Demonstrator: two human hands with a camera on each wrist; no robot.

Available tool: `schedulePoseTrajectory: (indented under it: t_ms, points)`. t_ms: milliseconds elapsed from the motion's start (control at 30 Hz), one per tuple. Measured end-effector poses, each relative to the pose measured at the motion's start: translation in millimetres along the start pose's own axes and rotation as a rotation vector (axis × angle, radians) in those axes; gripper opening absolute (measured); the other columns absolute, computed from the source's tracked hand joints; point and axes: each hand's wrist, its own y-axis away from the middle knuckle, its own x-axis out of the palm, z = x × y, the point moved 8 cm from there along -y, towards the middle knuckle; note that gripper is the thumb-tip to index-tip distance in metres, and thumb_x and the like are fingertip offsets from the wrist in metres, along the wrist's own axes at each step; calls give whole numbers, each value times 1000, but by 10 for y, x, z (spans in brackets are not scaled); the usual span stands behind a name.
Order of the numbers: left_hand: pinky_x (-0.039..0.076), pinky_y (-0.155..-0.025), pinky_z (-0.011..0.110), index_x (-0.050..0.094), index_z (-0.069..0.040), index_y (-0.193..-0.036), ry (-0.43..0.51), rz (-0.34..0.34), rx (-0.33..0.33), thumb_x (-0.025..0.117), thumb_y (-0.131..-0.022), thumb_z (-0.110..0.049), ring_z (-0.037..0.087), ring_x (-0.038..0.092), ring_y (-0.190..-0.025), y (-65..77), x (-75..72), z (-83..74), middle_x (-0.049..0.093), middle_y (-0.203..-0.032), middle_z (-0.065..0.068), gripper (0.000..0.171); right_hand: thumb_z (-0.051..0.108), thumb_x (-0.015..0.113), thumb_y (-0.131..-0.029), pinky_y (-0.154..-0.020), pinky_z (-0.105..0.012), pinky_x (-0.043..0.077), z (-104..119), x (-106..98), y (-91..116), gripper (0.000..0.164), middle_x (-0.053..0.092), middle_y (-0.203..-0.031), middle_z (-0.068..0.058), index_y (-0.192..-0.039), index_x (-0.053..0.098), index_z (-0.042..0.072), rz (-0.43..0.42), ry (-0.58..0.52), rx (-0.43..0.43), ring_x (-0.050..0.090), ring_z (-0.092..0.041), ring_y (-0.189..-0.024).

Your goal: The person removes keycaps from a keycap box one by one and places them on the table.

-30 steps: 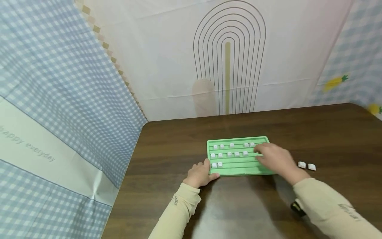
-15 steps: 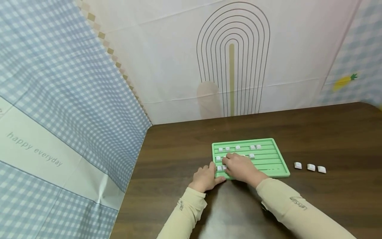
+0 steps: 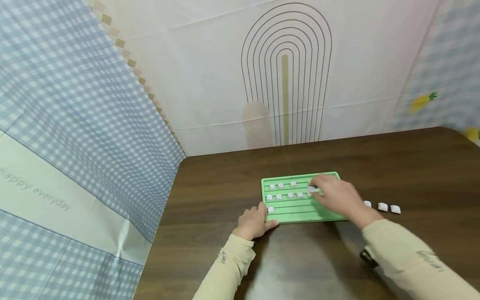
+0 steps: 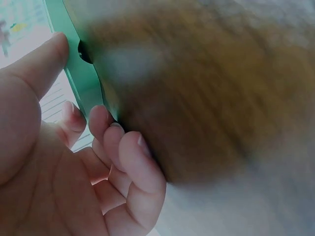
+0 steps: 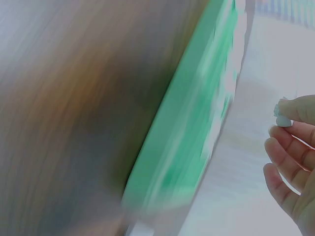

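A pale green tray [image 3: 296, 217] with raised rails lies on the table in the head view, with several white keycaps [image 3: 293, 183] set along its rows. My left hand [image 3: 252, 223] grips the tray's near left corner, thumb along the front edge and fingers by the left side. Over the tray's right part is my right hand [image 3: 337, 196]. Between its thumb and index finger it pinches one white keycap [image 5: 282, 114], seen in the right wrist view, while the other fingers curve loosely. In the head view the right hand hides part of the upper rows.
Three loose keycaps [image 3: 383, 206] lie on the dark wooden table [image 3: 210, 191] right of the tray, one partly behind the right wrist. A patterned white cloth [image 3: 210, 83] hangs behind the table, and a blue checked cloth [image 3: 93, 104] hangs on the left.
My right hand went left to the third row, took one of its two keycaps, and moved back right and up with it. The left hand stays at the tray's corner.
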Motion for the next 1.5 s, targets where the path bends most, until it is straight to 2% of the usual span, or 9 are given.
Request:
schedulePoseTrajectory:
  t_ms: [133, 300, 567, 800, 933, 1067, 1300, 1400, 1500]
  points:
    - [43, -63, 44, 44, -9, -102, 9, -4, -8, 57, -85, -48, 30, 49, -76, 24, -20, 40, 54, -85, 10, 44, 17, 61, -84, -57, -44, 49, -497, -167, 254, 19, 66, -98, -14, -100, 62, 7, 45, 24, 100, 59, -25, -81]
    - [45, -67, 47, 44, -8, -108, 4, -11, 2, 56, -86, -48, 32, 51, -80, 27, -30, 30, 57, -91, 13, 47, 17, 63, -83, -55, -41, 46, -876, -104, 539, 17, 65, -92, -14, -95, 64, 5, 103, 49, 164, 56, -27, -77]
    - [44, -65, 45, 44, -9, -103, 8, -22, 16, 56, -86, -47, 31, 50, -76, 18, -18, -1, 56, -87, 11, 44, 18, 64, -83, -64, -50, 43, -1002, 67, 645, 14, 65, -90, -14, -91, 65, 7, 119, 67, 144, 54, -33, -81]
    - [44, -65, 45, 44, -8, -106, 14, -16, 9, 56, -86, -47, 29, 48, -75, 9, -21, 3, 56, -89, 12, 45, 18, 64, -82, -69, -57, 42, -1015, 40, 643, 22, 64, -96, -19, -98, 63, 2, 126, 89, 155, 54, -39, -88]
    - [45, -67, 46, 44, -8, -112, 8, -17, 11, 55, -86, -48, 31, 50, -79, 14, -12, 0, 58, -94, 14, 49, 16, 67, -79, -71, -58, 43, -805, -36, 523, 31, 63, -102, -22, -105, 62, 0, 57, 100, 78, 54, -41, -93]
    - [46, -69, 47, 44, -8, -113, 3, -21, 9, 55, -87, -48, 33, 51, -82, 16, -6, 5, 59, -96, 15, 49, 16, 71, -75, -71, -53, 47, -325, -22, 244, 27, 67, -98, -16, -100, 65, 5, -23, 87, -70, 57, -36, -91]
    - [47, -69, 47, 45, -8, -109, -24, -30, 1, 55, -86, -49, 34, 53, -84, 15, -23, 11, 59, -96, 16, 48, 16, 70, -77, -69, -43, 53, 555, 433, -162, 20, 68, -91, -7, -95, 66, 8, 32, -16, -210, 61, -24, -82]
    - [48, -68, 46, 45, -8, -108, -39, -27, -1, 54, -87, -50, 34, 54, -84, 21, -27, -1, 60, -96, 16, 48, 17, 66, -80, -64, -40, 53, 775, 636, -234, 19, 66, -91, -7, -97, 64, 8, 62, -7, -223, 61, -23, -81]
    - [49, -69, 46, 45, -9, -115, -58, -27, -2, 52, -86, -52, 34, 54, -86, 15, -29, -8, 60, -100, 17, 52, 15, 63, -81, -59, -38, 52, 911, 725, -271, 14, 65, -87, -8, -93, 64, 7, 6, 43, -257, 60, -23, -76]
